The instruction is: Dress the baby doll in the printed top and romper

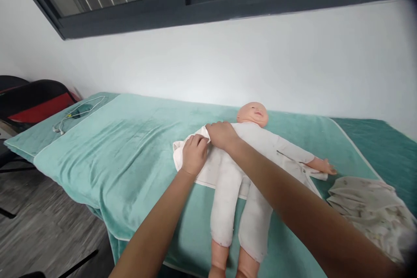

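A baby doll [226, 191] with a white cloth body lies on its back, its head towards the wall. Spread beneath it is a white baby shirt [206, 173], which shows at both sides of the body. My left hand [194, 155] is closed on the shirt's sleeve at the doll's left-hand side in the picture. Right beside it, my right hand [222, 134] curls over the same sleeve near the doll's shoulder. The doll's arm on that side is hidden by cloth and my hands. Its other arm stretches out to the right, over the shirt.
A green cover [130, 139] lies over the bed against a white wall [228, 61]. A crumpled patterned cloth [368, 208] lies at the right. A white cord [81, 113] rests at the far left, near black and red chairs [42, 106]. Above is a dark-framed window [179, 4].
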A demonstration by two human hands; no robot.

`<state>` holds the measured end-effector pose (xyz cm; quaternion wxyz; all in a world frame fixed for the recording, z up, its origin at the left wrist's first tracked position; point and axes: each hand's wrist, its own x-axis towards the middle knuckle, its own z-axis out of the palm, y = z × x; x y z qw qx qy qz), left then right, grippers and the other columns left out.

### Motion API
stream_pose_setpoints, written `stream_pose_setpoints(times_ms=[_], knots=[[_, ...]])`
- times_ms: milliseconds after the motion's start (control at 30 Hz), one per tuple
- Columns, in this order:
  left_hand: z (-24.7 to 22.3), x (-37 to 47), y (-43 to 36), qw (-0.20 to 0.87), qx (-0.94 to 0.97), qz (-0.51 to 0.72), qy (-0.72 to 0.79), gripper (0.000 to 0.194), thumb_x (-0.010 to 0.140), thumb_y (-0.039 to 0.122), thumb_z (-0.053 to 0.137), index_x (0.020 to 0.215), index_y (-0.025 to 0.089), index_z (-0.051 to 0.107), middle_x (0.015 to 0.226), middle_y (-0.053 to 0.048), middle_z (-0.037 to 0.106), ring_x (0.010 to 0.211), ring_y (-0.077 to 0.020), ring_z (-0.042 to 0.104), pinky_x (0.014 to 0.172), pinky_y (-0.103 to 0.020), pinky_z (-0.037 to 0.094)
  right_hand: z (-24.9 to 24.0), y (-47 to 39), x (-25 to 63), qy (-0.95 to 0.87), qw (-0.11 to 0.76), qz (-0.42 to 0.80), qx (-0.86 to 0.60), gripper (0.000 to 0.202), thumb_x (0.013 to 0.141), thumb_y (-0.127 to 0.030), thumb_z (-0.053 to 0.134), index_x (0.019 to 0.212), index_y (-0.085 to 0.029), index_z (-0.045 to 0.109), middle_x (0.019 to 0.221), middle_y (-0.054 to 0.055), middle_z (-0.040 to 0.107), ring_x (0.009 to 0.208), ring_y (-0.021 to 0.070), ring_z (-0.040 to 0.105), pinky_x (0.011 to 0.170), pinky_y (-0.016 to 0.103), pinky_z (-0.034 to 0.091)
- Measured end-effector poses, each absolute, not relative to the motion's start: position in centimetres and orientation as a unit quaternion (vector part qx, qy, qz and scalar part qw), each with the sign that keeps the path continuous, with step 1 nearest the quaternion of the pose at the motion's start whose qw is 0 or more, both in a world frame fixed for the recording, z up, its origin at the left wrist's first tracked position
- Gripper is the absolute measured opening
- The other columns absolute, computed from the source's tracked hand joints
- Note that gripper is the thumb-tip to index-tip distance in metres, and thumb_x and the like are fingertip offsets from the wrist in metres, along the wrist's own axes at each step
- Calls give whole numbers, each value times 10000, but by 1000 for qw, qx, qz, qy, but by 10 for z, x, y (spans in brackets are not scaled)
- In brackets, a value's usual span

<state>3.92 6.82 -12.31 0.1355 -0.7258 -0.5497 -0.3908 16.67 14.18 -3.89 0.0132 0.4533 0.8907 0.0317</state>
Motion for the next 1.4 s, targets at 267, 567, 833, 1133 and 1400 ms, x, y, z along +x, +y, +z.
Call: stream_pose_setpoints(times_ms=[267,567,833,1133,1400], knots=[[-119,34,70,5,-594,-486,-641,314,1029,359,366,1104,178,612,1100,-111,649,1069,-231,590,959,-374,464,-28,134,196,876,-120,-11,467,350,985,-365,460,1257,-187,592,1231,109,661,1107,265,609,891,364,440],[-127,8,75,-22,-471,-493,-731,313,856,143,491,1138,188,621,1214,-107,643,1219,-264,536,1070,-411,423,-68,100,331,587,-406,-27,700,303,903,-377,477,1010,-180,681,876,86,686,793,224,596,707,313,393],[-129,-31,57,-145,-411,-460,-773,275,769,321,607,990,177,686,995,-84,709,925,-228,648,874,-347,499,-67,87,331,558,-276,-33,782,330,951,-427,472,1101,-216,676,792,85,688,661,205,553,631,292,273],[-114,-58,86,-139,-366,-477,-787,302,855,327,469,1029,139,629,959,-109,708,793,-184,652,716,-299,518,-73,84,328,529,-442,-234,685,468,882,-560,521,1190,-229,645,778,37,689,726,209,615,718,323,446],[-91,-12,99,-120,-556,-361,-739,286,871,431,551,900,195,710,1053,-113,716,1069,-257,615,971,-364,448,-85,85,309,485,-495,-445,568,777,819,-645,628,1465,-285,392,1371,94,585,1192,252,609,1009,404,516]])
